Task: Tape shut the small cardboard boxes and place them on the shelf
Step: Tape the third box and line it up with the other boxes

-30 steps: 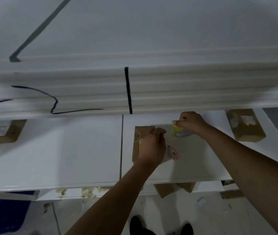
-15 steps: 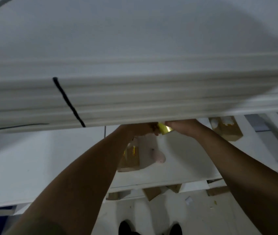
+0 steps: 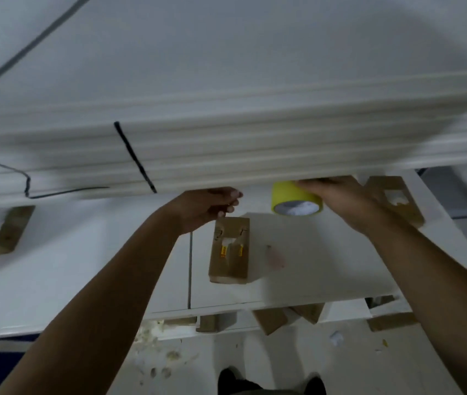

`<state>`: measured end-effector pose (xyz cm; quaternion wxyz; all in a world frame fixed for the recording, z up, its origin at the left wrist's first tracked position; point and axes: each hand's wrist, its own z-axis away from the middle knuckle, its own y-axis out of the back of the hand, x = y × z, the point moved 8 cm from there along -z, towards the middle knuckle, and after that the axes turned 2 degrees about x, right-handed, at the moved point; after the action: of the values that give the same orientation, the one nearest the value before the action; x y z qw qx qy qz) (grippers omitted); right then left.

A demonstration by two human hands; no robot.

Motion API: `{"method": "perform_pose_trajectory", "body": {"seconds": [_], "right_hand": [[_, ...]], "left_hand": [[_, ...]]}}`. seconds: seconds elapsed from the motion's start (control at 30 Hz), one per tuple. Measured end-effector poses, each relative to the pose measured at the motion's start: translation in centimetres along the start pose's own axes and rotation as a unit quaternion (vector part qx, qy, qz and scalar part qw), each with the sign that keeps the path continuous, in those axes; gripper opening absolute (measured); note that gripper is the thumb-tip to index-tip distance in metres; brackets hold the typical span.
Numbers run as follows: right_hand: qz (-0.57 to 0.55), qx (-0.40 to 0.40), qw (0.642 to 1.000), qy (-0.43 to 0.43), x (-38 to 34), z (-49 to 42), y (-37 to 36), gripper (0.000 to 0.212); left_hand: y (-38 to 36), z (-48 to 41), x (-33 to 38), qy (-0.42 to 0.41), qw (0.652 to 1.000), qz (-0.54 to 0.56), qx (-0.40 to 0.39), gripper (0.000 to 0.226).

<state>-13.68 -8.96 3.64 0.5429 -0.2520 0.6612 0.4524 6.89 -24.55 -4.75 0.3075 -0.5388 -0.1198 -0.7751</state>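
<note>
Taping is in hand: the right hand grips the yellow tape roll just behind the cardboard box, which lies towards the shelf's front edge. The left hand's fingers are pinched together, whether on the tape's end I cannot tell. Next, a strip must be drawn across the flaps.

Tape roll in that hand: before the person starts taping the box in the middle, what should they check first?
1. Grip on the tape roll: ok, the right hand holds it above the shelf.
2. Free tape end ready: cannot tell. The left hand has its fingertips pinched together, but no strip shows.
3. Middle box lying flat: ok, it rests on the shelf below both hands.
4. Box top closed: cannot tell, the picture is blurred there.
5. Room to work: ok, the left box and the right box lie well apart from it.
</note>
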Motion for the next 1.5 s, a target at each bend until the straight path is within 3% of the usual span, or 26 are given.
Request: {"method": "perform_pose_trajectory", "body": {"seconds": [0.07,0.13,0.27,0.43,0.6,0.67,0.73,0.8,0.87,0.93,1.03,1.13,1.23,1.33,1.43,1.5], "right_hand": [[0.031,-0.036,0.999,0.021,0.8,0.3,-3.0,0.035],[0.041,-0.054,0.998,0.0,2.6,0.6,-5.2,0.043],[0.106,-0.027,0.993,-0.035,5.7,0.7,-7.3,0.042],[0.174,0.001,0.984,-0.048,7.0,0.3,-8.8,0.04],[0.203,-0.008,0.977,-0.058,7.6,-0.4,-9.6,0.042],[0.217,-0.015,0.974,-0.058,7.9,-0.5,-10.0,0.041],[0.228,-0.015,0.972,-0.063,8.4,-0.6,-10.4,0.041],[0.234,-0.008,0.97,-0.065,8.8,-0.9,-10.4,0.042],[0.237,-0.001,0.969,-0.063,9.1,-1.1,-10.2,0.046],[0.237,0.0,0.97,-0.06,9.4,-1.2,-10.0,0.048],[0.223,-0.006,0.973,-0.065,9.8,-1.2,-10.1,0.046],[0.232,-0.014,0.971,-0.062,9.9,-1.3,-10.4,0.049],[0.224,-0.011,0.973,-0.057,9.9,-1.3,-10.5,0.044],[0.232,-0.015,0.971,-0.06,10.3,-1.5,-10.4,0.041],[0.24,-0.025,0.968,-0.062,10.7,-1.4,-10.5,0.039],[0.236,-0.036,0.969,-0.058,10.7,-1.1,-10.7,0.037]], "left_hand": [[2.3,1.8,-1.7,0.02,0.999,0.005,0.027,0.026],[4.1,2.5,-3.6,0.033,0.996,-0.02,0.079,0.023],[6.2,3.0,-5.6,0.048,0.98,-0.068,0.18,0.012],[6.7,2.1,-6.2,0.025,0.958,-0.127,0.256,0.02],[6.8,1.5,-6.8,-0.002,0.932,-0.222,0.288,0.03],[6.8,1.1,-7.8,0.027,0.929,-0.235,0.286,0.032],[7.0,1.3,-9.5,0.092,0.938,-0.187,0.276,0.03],[6.8,2.2,-11.5,0.152,0.949,-0.06,0.27,0.021],[6.5,2.9,-12.8,0.141,0.949,0.025,0.28,0.014],[6.1,2.8,-13.5,0.117,0.95,-0.004,0.289,0.014],[5.1,2.9,-13.9,0.105,0.935,-0.085,0.327,0.022],[4.0,3.8,-13.2,0.087,0.928,-0.048,0.36,0.047],[2.7,3.7,-12.8,0.09,0.936,-0.061,0.334,0.07],[1.2,4.0,-12.4,0.077,0.943,0.004,0.323,0.093],[-0.4,4.2,-12.1,0.058,0.958,0.057,0.276,0.089],[-1.5,4.3,-11.4,0.054,0.964,0.017,0.258,0.099]]}}
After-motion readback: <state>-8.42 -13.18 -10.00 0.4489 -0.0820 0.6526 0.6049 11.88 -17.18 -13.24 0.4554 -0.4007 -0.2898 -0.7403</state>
